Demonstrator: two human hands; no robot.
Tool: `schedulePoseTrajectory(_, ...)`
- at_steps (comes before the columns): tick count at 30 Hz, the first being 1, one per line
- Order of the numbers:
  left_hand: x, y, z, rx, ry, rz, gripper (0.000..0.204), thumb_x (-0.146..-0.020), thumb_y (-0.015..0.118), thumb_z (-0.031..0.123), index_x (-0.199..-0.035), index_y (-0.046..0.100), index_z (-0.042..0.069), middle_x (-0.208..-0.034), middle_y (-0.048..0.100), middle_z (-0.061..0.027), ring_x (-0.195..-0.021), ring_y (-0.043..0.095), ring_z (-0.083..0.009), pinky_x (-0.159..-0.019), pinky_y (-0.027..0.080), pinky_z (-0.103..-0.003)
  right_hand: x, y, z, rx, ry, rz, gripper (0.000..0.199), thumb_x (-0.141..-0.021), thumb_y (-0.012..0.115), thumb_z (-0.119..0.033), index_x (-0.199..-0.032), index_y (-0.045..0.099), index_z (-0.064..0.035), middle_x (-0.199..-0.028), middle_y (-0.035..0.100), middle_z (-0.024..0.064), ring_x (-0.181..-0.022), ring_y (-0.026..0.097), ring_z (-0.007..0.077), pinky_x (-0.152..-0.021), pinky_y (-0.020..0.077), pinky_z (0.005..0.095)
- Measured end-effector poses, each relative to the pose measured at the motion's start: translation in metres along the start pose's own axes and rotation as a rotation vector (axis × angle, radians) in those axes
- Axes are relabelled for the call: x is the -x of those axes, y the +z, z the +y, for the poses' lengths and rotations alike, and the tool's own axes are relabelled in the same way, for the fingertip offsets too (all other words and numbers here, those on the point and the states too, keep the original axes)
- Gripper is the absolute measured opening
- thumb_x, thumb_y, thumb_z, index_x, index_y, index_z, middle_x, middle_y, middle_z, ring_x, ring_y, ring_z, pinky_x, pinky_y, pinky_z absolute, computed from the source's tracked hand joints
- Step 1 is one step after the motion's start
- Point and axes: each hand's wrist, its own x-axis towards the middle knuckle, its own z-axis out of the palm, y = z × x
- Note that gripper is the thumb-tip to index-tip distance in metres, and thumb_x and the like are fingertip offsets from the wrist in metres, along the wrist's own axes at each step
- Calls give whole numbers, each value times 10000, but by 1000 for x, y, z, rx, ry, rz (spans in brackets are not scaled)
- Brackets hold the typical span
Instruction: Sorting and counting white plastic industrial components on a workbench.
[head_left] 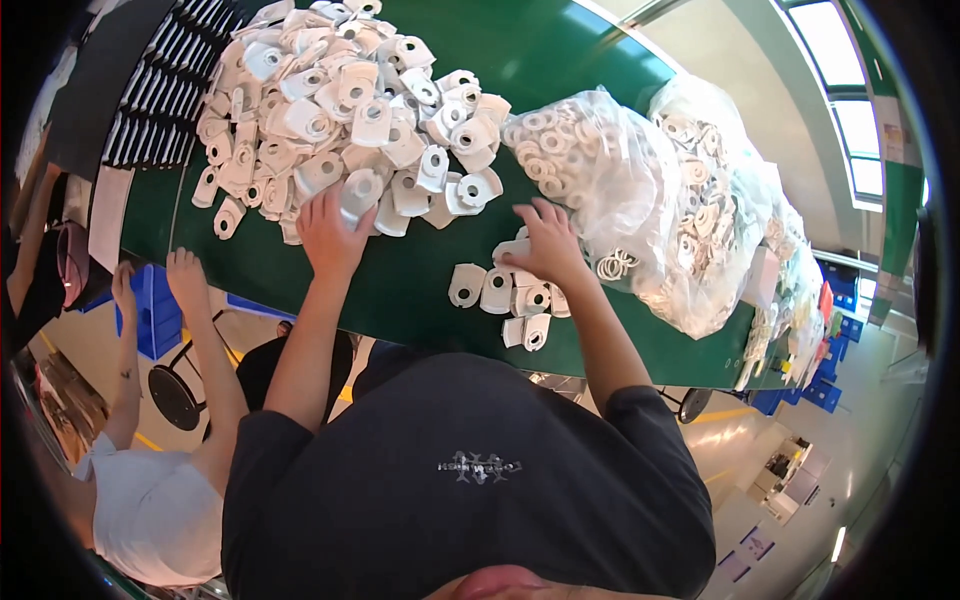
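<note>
2 hands (333,240) (552,246) reach 2 white-part piles (372,124) (494,299).

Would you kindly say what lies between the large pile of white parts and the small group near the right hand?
The head view shows only bare green tabletop between the large pile and the small group.

A big heap of white parts (371,128) — flat, round-holed tabs, tipped at all angles and overlapping — spreads beyond the left hand (335,238), its near edge at the fingertips. A smaller, loose cluster (497,302) lies by the right hand (552,248), partly beneath it, several holes facing up.
</note>
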Motion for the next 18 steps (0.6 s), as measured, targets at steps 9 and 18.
schedulePoseTrajectory(9,71,2,77,493,-81,-342,618,-822,806,410,-1228,613,-14,-1143,626,-194,-1044,631,-395,-893,526,-439,-78,32,-17,-311,-88,78,259,-920,664,-216,-1167,635,-143,-1170,670,126,-1106,626,344,-898,520,432)
schedulePoseTrajectory(18,98,26,118,460,296,-588,644,-785,804,343,-1331,602,66,-1254,616,-127,-1143,597,-320,-970,485,-429,-10,-11,27,-127,98,-280,433,-814,757,-307,-1189,664,-112,-1081,709,156,-1095,636,361,-938,506,463)
